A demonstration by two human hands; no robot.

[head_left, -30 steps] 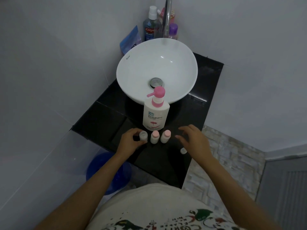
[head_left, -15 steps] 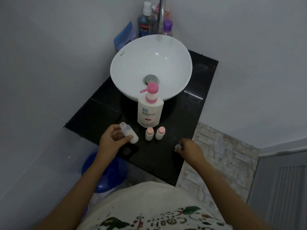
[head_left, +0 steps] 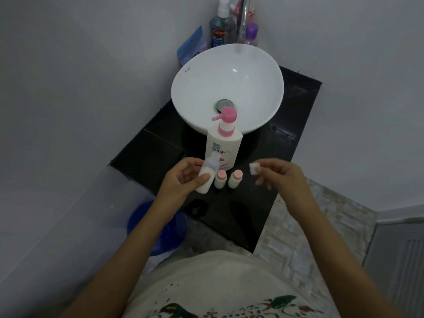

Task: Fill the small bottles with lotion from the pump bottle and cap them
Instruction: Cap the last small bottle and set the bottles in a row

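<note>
Left hand (head_left: 181, 180) now lifted off counter, fingers wrapped round uncapped small bottle (head_left: 205, 177), held just before pump bottle (head_left: 223, 148). Right hand (head_left: 281, 177) has picked up cap (head_left: 254, 168), pinched at fingertips. I judge capping next; two pink-capped bottles (head_left: 220, 179) done.

Arms: both bare from beyond the elbow down to left hand (head_left: 181, 180) and right hand (head_left: 281, 177), no sleeves seen | Wrists, fingers: no watch or rings visible | Torso: off-white shirt (head_left: 229, 281), printed design below arms in green, red, dark lettering, partly cropped, unreadable
</note>
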